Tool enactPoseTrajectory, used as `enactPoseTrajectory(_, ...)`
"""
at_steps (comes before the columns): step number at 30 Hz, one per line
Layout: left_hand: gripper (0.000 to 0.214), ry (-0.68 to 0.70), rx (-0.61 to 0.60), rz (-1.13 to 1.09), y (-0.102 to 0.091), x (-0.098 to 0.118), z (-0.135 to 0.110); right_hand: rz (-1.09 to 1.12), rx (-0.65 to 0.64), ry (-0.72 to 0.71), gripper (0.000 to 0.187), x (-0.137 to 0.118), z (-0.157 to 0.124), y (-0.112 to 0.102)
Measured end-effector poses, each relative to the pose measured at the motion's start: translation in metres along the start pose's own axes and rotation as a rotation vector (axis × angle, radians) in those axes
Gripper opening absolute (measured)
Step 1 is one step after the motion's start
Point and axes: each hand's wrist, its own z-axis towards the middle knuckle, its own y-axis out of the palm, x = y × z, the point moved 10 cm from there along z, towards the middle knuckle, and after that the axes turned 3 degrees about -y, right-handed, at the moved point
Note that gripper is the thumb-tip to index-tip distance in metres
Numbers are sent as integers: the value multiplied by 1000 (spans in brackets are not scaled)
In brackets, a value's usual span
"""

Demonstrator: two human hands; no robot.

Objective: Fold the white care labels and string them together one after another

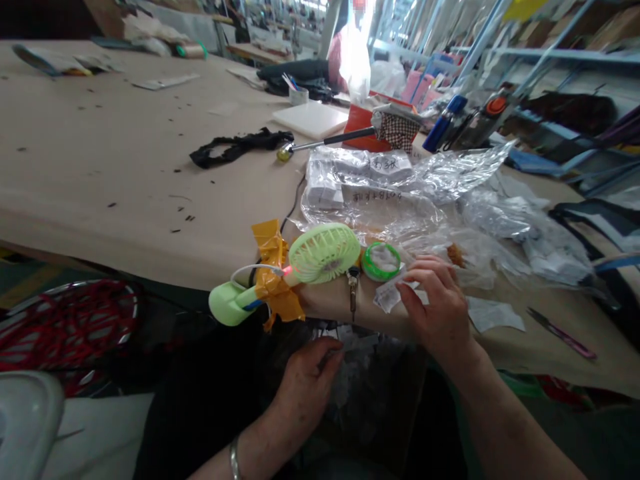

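Observation:
My right hand [440,303] rests at the table's front edge with its fingers pinched on a small white label [387,295]. My left hand [307,383] is below the table edge, fingers curled over dark fabric [370,393] in my lap; what it grips is unclear. A light green handheld fan [320,257], taped with yellow tape [273,280], lies just left of my right hand. A green ring of tape [381,261] with white stuff inside sits between the fan and my right hand.
Clear plastic bags [400,187] with white labels lie behind my hands. Small pink snips [563,333] lie at the right. Farther back are a black fabric strip [235,148], a metal-handled tool [325,141], a white block [310,119] and a red box [363,127]. Shelving stands at right.

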Motion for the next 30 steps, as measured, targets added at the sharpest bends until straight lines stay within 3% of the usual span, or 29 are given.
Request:
enactPoseTrajectory(3, 18, -35, -17, -8, 4, -3, -2, 44, -29, -20, 4, -7, -21, 0)
enactPoseTrajectory(7, 19, -47, -73, -45, 14, -1, -5, -36, -164, -39, 29, -18, -49, 18)
enactPoseTrajectory(13, 15, -95, -145, -193, 30, 10, -4, 16, -86, -30, 24, -15, -58, 15)
enactPoseTrajectory(17, 13, -328, -278, -573, 55, 13, -5, 154, -19, -83, 21, -20, -57, -1)
enactPoseTrajectory(20, 25, -497, -433, -1014, 82, 30, -12, 267, -42, -153, 19, -43, -67, -9)
enactPoseTrajectory(22, 25, -546, -452, -1172, 89, 40, -12, 303, -79, -167, 18, -57, -77, -11)
enactPoseTrajectory(26, 16, -584, -391, -1157, 94, 41, -9, 309, -133, -171, 21, -65, -89, -14)
enactPoseTrajectory(30, 12, -646, -368, -984, 96, 31, -13, 110, -129, -37, 36, -20, -84, -18)
